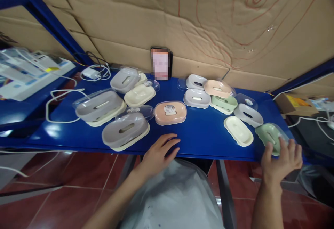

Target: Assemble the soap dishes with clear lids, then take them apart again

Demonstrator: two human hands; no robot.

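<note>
Right hand [283, 157] grasps green oval plastic soap dish [271, 138] at blue table's [203, 135] front right corner; left hand [159, 152] rests released, fingers flat, on front edge.

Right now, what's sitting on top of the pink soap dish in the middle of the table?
A clear lid covers the pink soap dish, with a round sticker showing near its middle. Whether anything lies inside can't be seen.

white charger [90, 72] | cardboard wall [146, 17] | boxes [28, 71] left | red floor tiles [65, 201]

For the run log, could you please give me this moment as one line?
left hand: flat on blue table | right hand: grips green soap dish | pink soap dish: centre
</note>
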